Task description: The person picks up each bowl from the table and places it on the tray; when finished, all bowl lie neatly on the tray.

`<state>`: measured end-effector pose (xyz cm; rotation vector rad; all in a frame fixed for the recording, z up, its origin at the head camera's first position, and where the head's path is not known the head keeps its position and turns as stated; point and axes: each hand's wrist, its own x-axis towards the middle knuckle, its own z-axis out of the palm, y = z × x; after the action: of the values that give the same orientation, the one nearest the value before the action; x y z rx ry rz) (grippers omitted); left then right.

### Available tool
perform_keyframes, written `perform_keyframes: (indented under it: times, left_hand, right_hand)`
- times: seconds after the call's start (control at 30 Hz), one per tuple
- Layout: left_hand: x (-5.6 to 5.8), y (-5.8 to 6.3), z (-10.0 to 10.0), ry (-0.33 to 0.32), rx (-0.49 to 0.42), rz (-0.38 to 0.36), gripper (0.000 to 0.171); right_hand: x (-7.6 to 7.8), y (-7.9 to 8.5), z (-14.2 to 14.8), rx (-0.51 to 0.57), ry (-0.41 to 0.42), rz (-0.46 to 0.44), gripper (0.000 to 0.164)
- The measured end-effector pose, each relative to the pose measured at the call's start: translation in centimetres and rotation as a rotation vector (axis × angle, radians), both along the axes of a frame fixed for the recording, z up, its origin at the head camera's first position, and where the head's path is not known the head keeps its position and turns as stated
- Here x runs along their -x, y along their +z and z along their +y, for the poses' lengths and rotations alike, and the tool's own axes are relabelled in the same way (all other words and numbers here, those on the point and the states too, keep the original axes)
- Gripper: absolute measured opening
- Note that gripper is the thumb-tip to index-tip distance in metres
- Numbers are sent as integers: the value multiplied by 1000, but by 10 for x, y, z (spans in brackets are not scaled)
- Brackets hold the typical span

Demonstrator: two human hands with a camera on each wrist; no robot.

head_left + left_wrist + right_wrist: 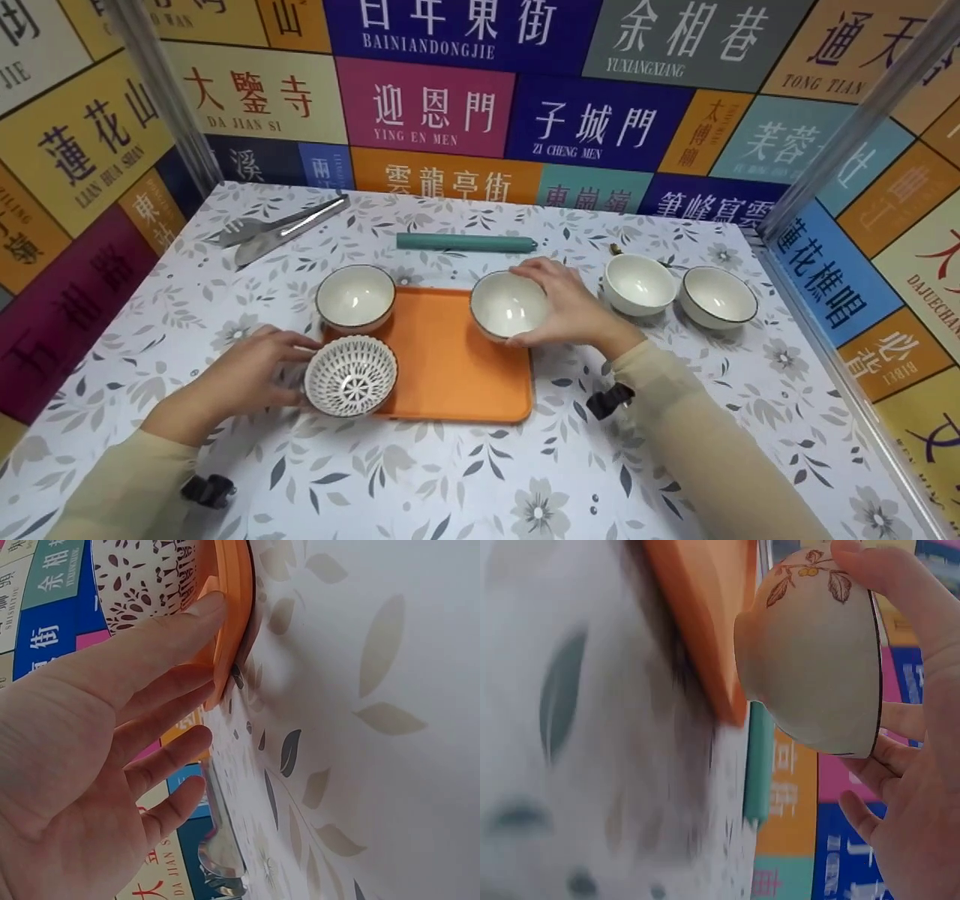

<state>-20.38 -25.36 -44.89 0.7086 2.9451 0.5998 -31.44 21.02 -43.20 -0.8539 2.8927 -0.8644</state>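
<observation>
My right hand (574, 307) grips a cream bowl (508, 304) by its rim, thumb on the near side and fingers on the far side. The right wrist view shows this bowl (817, 667) held over the edge of the orange tray (457, 375), with leaves and yellow berries painted outside. At the tray's left end, my left hand (247, 371) lies beside a black-and-white patterned bowl (351, 376), fingers loosely spread. In the left wrist view its thumb overlaps the tray rim (238, 607). Behind the patterned bowl, a plain cream bowl (355, 297) stands at the tray's back left corner.
Two more bowls, one white (640, 283) and one dark-rimmed (718, 297), stand right of the tray. A green stick-like object (465, 242) lies behind it, and metal tongs (285, 229) lie at the back left. Panels with lettering enclose the table (420, 480).
</observation>
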Motion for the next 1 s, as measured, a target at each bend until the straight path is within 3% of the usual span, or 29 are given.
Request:
perform_keyframes:
  times: [0.2, 0.47, 0.8, 1.0]
  left_hand:
    - [1, 1, 0, 6, 5, 2, 60]
    - [0, 3, 0, 17, 19, -25, 61]
    - [0, 5, 0, -14, 11, -4, 58]
    - [-1, 4, -1, -35, 23, 46, 58]
  right_hand:
    - [-14, -4, -44, 29, 87, -31, 111]
    - [-20, -9, -84, 18, 116, -44, 110]
    - [-17, -18, -101, 8, 118, -83, 111]
    - [-17, -19, -100, 27, 203, -55, 111]
